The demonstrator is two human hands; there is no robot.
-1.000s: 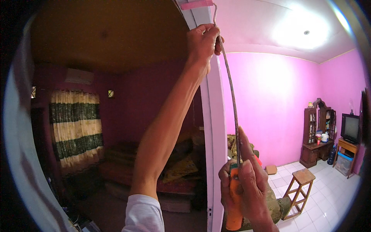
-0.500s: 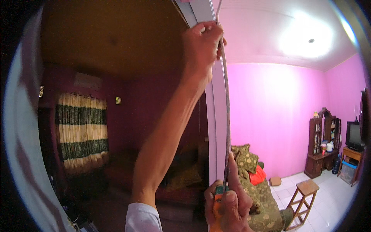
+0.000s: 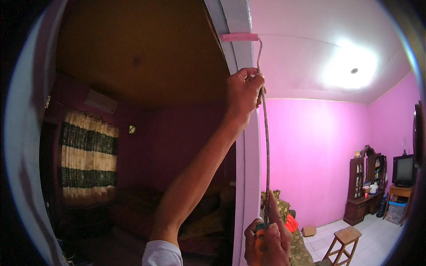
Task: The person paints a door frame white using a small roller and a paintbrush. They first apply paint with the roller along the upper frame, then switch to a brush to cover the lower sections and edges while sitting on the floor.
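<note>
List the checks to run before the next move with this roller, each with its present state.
1. Right hand closed around the orange handle: ok.
2. Left hand gripping the long rod below the roller head: ok.
3. Roller head in view: ok.
4. Roller head touching the pale door frame: cannot tell; they overlap in this view.
5. Paint left on the roller head: cannot tell.

Door frame (image 3: 247,177): upper and lower ends cut off by the picture's edges.
Orange roller handle (image 3: 260,248), beside the door frame: mostly hidden by the right hand (image 3: 275,243), lower end unseen.
Wooden stool (image 3: 347,235), right of the door frame: feet cut off.
Bed (image 3: 195,232), left of the door frame: outline lost in darkness.
</note>
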